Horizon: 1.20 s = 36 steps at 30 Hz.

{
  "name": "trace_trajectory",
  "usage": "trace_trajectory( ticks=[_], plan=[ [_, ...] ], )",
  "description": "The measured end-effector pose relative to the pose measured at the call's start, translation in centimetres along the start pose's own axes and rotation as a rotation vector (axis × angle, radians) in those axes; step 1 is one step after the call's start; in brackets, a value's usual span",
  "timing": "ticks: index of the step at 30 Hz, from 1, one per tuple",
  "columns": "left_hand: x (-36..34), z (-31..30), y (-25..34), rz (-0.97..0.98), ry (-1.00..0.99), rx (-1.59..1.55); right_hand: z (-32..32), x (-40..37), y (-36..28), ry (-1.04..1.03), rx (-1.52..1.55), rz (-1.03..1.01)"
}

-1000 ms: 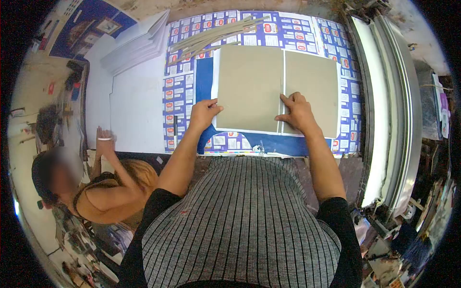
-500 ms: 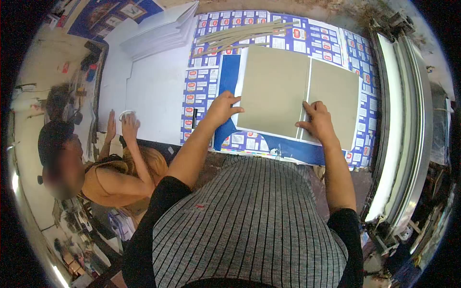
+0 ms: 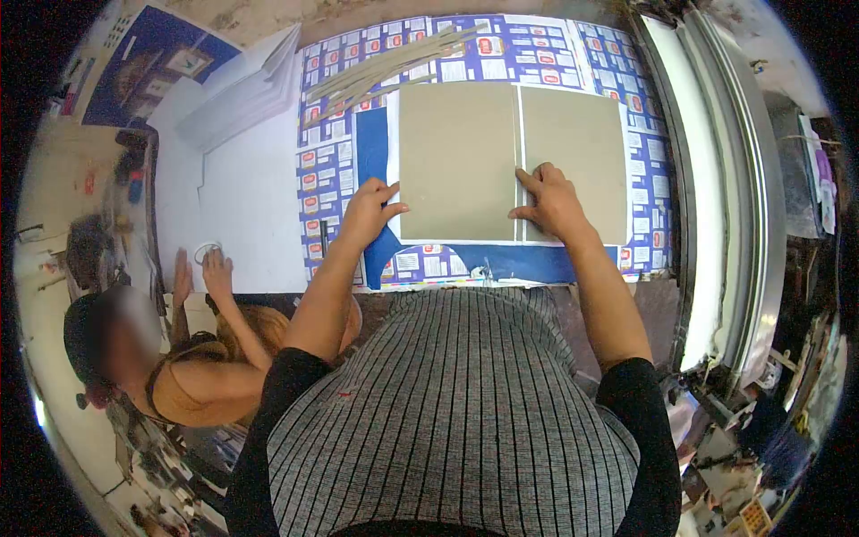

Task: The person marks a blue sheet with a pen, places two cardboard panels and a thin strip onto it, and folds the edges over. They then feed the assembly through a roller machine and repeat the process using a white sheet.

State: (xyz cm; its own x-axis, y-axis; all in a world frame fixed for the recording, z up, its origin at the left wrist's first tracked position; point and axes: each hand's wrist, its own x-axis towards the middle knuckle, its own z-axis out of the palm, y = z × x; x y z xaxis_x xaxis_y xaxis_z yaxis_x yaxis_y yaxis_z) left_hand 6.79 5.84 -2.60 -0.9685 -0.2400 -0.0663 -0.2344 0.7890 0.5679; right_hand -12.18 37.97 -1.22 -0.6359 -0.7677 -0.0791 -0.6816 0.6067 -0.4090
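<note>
Head view: edge of left board [image 3: 456, 152] seemingly pinched by left hand [image 3: 369, 213]; right board [image 3: 577, 143] pressed under spread right hand [image 3: 550, 201]; alignment judged underway; even gap needed next.

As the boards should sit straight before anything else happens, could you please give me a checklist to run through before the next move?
1. Left hand at the outer edge of the left grey board: ok.
2. Right hand pressing on the right grey board beside the gap: ok.
3. Gap narrow and even from top to bottom: ok.
4. Bottom edges of both boards level: ok, as far as the view shows.
5. Boards stuck down underneath: cannot tell.
6. Co-worker's hands well apart from the boards: ok.
</note>
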Motion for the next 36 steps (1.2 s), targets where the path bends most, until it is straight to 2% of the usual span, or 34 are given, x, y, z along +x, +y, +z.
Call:
trace_trajectory(
  ticks=[7,36],
  plan=[
    [0.1,0.0,-0.4,-0.037,-0.051,0.007,0.1,0.0,0.2,0.032,0.021,-0.021],
    [-0.1,0.3,-1.2,0.007,-0.018,-0.054,-0.3,0.3,-0.5,-0.038,-0.040,0.032]
  ],
)
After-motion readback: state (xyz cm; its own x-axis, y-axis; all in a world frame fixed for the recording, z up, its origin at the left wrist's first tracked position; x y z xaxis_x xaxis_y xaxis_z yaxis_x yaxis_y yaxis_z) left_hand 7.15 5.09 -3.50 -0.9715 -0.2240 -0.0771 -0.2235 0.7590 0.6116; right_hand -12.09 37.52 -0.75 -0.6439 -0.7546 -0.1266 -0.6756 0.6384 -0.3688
